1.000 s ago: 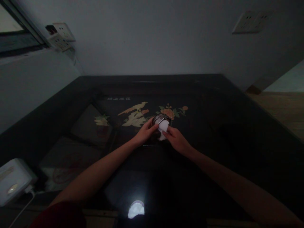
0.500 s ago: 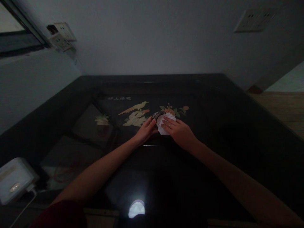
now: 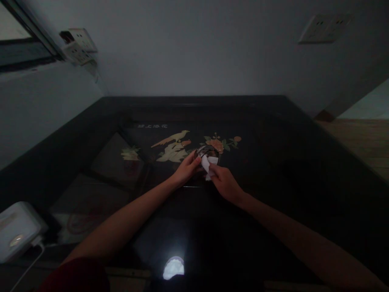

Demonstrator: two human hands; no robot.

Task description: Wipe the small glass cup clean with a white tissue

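Note:
A small round glass dish (image 3: 207,153) with a shiny rim rests on the dark glass-topped table (image 3: 273,170), over a bird and flower inlay (image 3: 173,148). My left hand (image 3: 186,171) curls round the dish's left side and steadies it. My right hand (image 3: 223,182) pinches a crumpled white tissue (image 3: 208,164) against the near part of the dish. The room is dim, so the inside of the dish is hard to make out.
A white device (image 3: 16,231) with a cable sits at the table's near left corner. Wall sockets (image 3: 77,46) are mounted at the upper left and another socket plate (image 3: 325,27) at the upper right. A lamp's reflection (image 3: 174,267) shines on the glass near me.
My right hand, which lay over the dish with the tissue half a second ago, has pulled back toward me and now pinches the tissue at the dish's near side. My left hand kept its hold.

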